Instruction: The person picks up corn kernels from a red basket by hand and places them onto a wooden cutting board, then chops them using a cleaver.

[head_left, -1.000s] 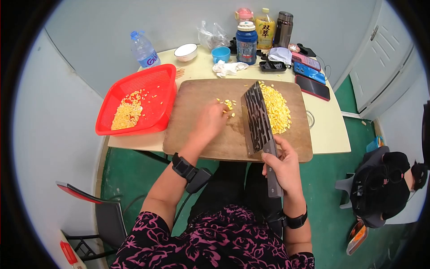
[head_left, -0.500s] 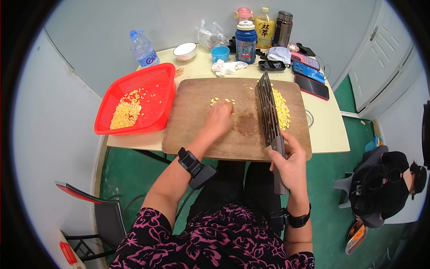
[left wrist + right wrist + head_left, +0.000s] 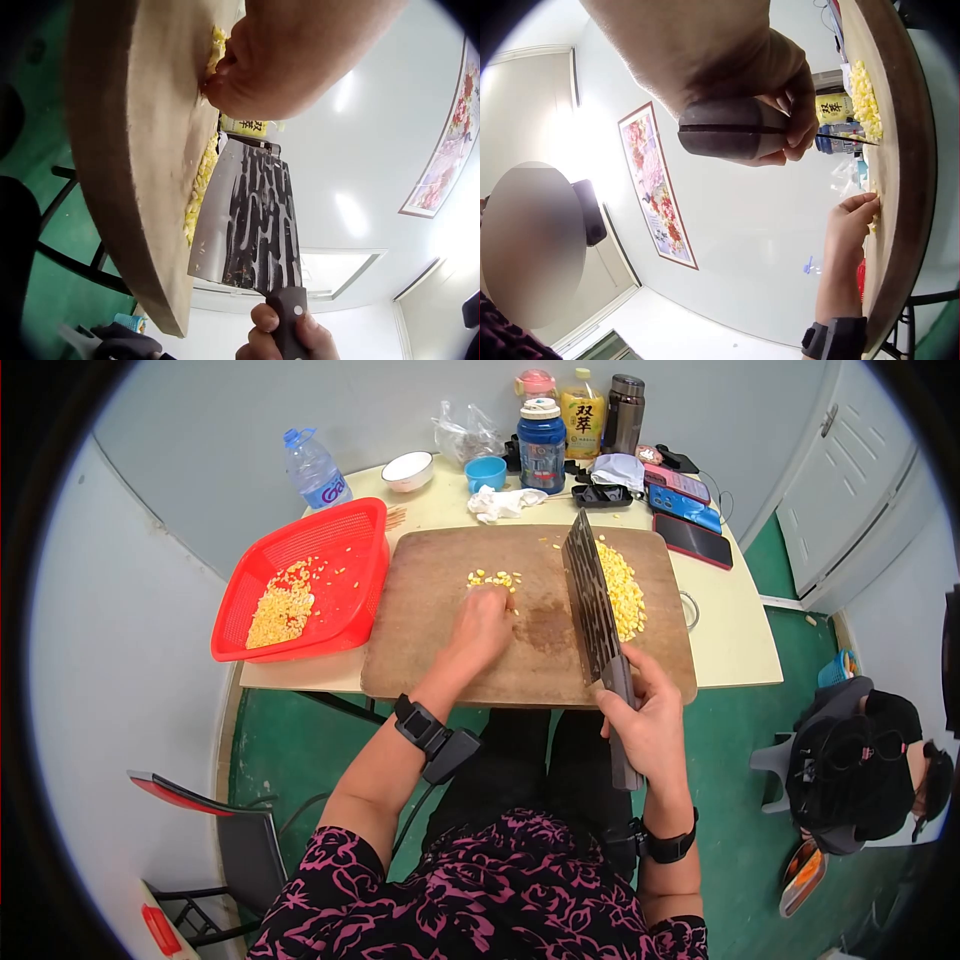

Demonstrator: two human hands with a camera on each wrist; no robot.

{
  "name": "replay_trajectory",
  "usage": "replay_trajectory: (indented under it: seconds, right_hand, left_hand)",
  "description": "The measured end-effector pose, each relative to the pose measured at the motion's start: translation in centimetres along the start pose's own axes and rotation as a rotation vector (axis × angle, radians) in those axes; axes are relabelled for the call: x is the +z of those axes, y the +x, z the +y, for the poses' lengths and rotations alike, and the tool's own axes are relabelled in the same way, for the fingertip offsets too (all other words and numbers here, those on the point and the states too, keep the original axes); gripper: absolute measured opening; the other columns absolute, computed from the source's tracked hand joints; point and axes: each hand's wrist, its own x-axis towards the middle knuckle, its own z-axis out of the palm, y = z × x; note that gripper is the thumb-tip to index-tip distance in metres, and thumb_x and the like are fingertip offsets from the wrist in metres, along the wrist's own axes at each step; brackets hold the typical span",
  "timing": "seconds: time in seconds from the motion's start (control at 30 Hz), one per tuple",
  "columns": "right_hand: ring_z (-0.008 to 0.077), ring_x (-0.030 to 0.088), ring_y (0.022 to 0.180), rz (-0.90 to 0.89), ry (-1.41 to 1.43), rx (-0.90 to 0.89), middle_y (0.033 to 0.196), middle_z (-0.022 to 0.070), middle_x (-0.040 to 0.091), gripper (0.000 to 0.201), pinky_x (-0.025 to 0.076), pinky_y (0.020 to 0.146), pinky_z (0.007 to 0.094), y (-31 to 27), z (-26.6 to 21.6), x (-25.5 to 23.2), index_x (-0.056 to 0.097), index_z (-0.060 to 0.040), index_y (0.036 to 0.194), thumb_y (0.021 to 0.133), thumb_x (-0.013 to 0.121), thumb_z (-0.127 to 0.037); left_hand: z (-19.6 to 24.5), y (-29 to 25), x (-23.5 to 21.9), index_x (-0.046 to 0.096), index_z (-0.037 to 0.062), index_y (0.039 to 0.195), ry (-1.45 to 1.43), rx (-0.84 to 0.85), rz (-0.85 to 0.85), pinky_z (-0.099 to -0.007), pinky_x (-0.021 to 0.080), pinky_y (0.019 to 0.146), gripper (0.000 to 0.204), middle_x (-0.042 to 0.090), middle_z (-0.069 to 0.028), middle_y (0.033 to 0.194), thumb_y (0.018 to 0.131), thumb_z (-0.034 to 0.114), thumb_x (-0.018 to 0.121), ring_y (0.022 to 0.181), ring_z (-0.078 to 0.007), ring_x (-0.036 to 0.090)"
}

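My right hand [image 3: 645, 715] grips the dark handle of a cleaver [image 3: 590, 600], whose dark-patterned blade stands on edge over the wooden cutting board [image 3: 430, 660]. Beyond the blade, on the board's right, lies a pile of yellow corn kernels [image 3: 624, 592]. My left hand [image 3: 482, 625] is lowered to the board, fingers bent down beside a small scatter of kernels [image 3: 490, 578]. In the right wrist view the left thumb and fingertips [image 3: 871, 198] come together at the board among kernels; I cannot tell if they pinch any.
A red plastic basket [image 3: 375, 570] with chopped corn stands left of the board. Behind are a white bowl [image 3: 408, 472], a blue cup [image 3: 486, 472], a crumpled white cloth [image 3: 506, 504], bottles and a thermos [image 3: 624, 420]. Phones [image 3: 692, 540] lie at the right. Someone sits on a stool off to the right.
The cleaver has moved right, closer against the corn pile. My left hand has shifted a little among the loose kernels, which now lie farther left and in front of its fingers.
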Motion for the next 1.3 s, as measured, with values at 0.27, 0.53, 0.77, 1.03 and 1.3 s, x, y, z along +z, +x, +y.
replay_trajectory:
  seconds: [0.27, 0.53, 0.77, 1.03, 1.3]
  right_hand:
    - [0.0085, 0.054, 0.052, -0.011, -0.009, -0.007, 0.073, 0.0067, 0.06, 0.051, 0.044, 0.048, 0.0243, 0.0, -0.1, 0.4, 0.05, 0.0036, 0.125, 0.077, 0.064, -0.002]
    - [0.0079, 0.053, 0.052, -0.037, -0.017, -0.003, 0.072, 0.0056, 0.06, 0.048, 0.044, 0.048, 0.0243, 0.1, 0.3, 0.7, 0.053, 0.0024, 0.123, 0.076, 0.063, -0.002]
    - [0.0107, 0.054, 0.06, -0.04, -0.053, -0.065, 0.072, 0.0062, 0.06, 0.049, 0.045, 0.056, 0.0264, 0.4, 1.0, 1.2, 0.055, 0.0023, 0.121, 0.074, 0.066, -0.005]
    - [0.0158, 0.056, 0.065, -0.1, -0.191, -0.025, 0.073, 0.0124, 0.06, 0.051, 0.048, 0.064, 0.0296, 0.3, 0.5, 1.5, 0.055, -0.0007, 0.122, 0.073, 0.068, -0.009]
    - [0.0286, 0.063, 0.07, -0.142, -0.29, -0.027, 0.077, 0.0203, 0.063, 0.049, 0.05, 0.07, 0.0351, 0.1, -0.3, 1.5, 0.055, -0.0017, 0.121, 0.074, 0.066, -0.011]
  left_hand:
    - [4.8, -0.1, -1.6, 0.069, 0.0002, 0.086, -0.358, -0.266, -0.11, -0.0339, 0.051, 0.065, 0.013, 0.067, -0.016, 0.082, 0.075, 0.007, 0.067, 0.072, -0.0233, 0.065]
    - [4.3, -1.9, 1.6, 0.071, 0.0006, 0.082, -0.169, 0.026, 0.075, -0.0376, 0.047, 0.072, 0.01, 0.063, -0.0145, 0.077, 0.076, 0.008, 0.068, 0.075, -0.0317, 0.06]
    - [3.7, -2.8, 0.6, 0.069, 0.0012, 0.085, -0.303, -0.107, 0.074, -0.0389, 0.047, 0.068, 0.011, 0.06, -0.0144, 0.077, 0.074, 0.005, 0.069, 0.076, -0.0313, 0.059]
    - [3.8, -2.8, 0.3, 0.068, 0.0008, 0.082, -0.21, 0.096, 0.072, -0.04, 0.047, 0.069, 0.01, 0.06, -0.0141, 0.077, 0.073, 0.003, 0.069, 0.076, -0.0325, 0.059]
    - [3.8, -3.0, 0.8, 0.067, -0.0007, 0.08, -0.21, 0.134, 0.116, -0.0396, 0.047, 0.071, 0.008, 0.06, -0.014, 0.078, 0.072, 0.0, 0.067, 0.079, -0.0326, 0.058]
